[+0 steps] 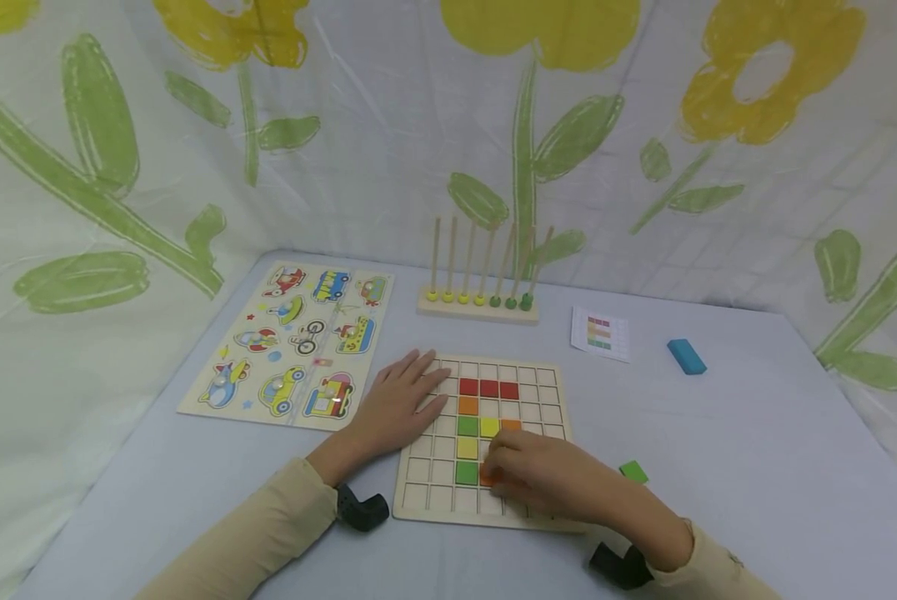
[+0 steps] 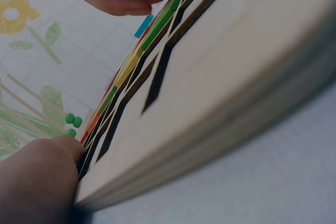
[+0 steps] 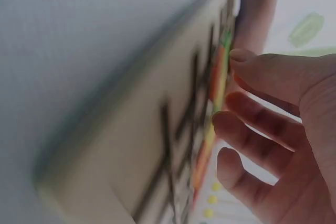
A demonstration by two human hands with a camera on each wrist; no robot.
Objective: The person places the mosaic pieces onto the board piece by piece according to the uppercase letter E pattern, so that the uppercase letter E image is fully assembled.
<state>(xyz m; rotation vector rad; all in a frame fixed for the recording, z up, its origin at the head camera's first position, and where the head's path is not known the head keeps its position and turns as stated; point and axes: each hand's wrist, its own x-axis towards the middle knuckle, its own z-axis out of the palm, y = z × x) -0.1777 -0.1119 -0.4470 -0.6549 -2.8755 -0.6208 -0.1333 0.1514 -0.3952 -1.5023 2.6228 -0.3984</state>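
Note:
A wooden grid board point(image 1: 418, 496) lies on the table, with square tiles in some of its cells. Three red tiles point(image 1: 488, 388) form a row near the top. Below them are orange, green and yellow tiles, including a green tile point(image 1: 467, 473) low on the board. My left hand point(image 1: 396, 408) rests on the board's upper left edge, fingers extended. Over the lower right part is my right hand point(image 1: 542, 471), its fingers slightly bent beside a partly covered orange tile point(image 1: 484, 477). In the right wrist view, nothing shows between the thumb and fingers point(image 3: 247, 135).
A loose green tile point(image 1: 633, 472) lies right of the board. Farther back are a printed pattern card point(image 1: 600, 333), a blue block point(image 1: 686, 357) and a peg stand point(image 1: 478, 312) with yellow and green beads. At left lies a vehicle puzzle board point(image 1: 291, 346).

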